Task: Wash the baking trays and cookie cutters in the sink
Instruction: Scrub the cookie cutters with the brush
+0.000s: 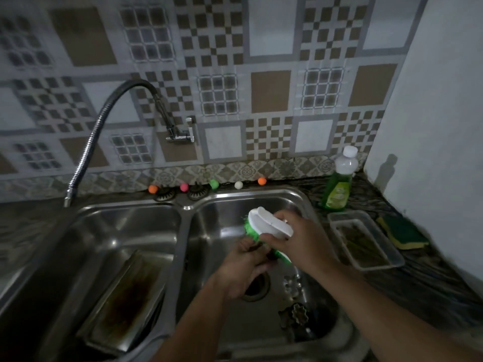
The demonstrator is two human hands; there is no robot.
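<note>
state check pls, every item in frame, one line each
right hand: grip closed on the scrub brush
scrub brush: held over the right basin, green bristles down
left hand: grip closed on a small dark item, too hidden to identify
baking tray: tilted in the left basin, stained
cookie cutters: loose on the right basin floor
faucet hose: no water visible
soap bottle: upright, capped
plastic container: open, on the counter
sponge: on the counter

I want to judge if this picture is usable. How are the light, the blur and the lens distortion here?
Head view: dim overall, with soft glare on the steel sink; the wall tiles at far left smear from motion blur; the wide lens bends the counter edges; the right hand with the brush is fairly sharp, while the small item in the left hand is too dark to identify.
</note>
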